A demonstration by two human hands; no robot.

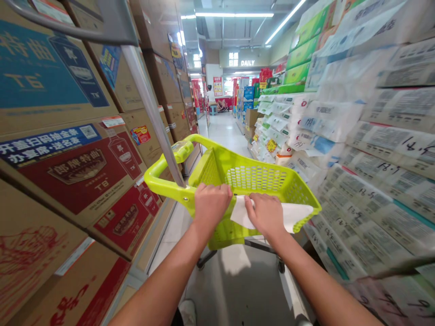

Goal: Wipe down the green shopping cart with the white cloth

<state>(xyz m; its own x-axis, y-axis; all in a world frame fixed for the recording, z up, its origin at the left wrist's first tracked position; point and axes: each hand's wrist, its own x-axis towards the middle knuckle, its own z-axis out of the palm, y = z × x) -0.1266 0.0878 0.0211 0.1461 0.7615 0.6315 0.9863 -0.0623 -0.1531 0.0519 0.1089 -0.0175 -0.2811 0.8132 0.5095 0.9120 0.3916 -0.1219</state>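
A lime-green wheeled shopping basket (pixel 254 174) stands tilted across the aisle in front of me. My left hand (pixel 213 201) is closed round its near rim, close to where the grey metal handle pole meets the basket. Farther right along that rim, my right hand (pixel 267 213) has its fingers curled over a white cloth (pixel 297 213), pressing it against the plastic. Whether the cloth is fabric or paper I cannot tell. The cloth drapes out on both sides of my right hand. Much of the basket's inside is hidden by the rim and my hands.
Stacked liquor cartons (pixel 81 172) line the left side, and wrapped tissue packs (pixel 370 181) are piled high on the right. The tiled floor (pixel 227 131) runs down the narrow aisle. A person in white (pixel 210 96) is far ahead near a blue stool (pixel 213 109).
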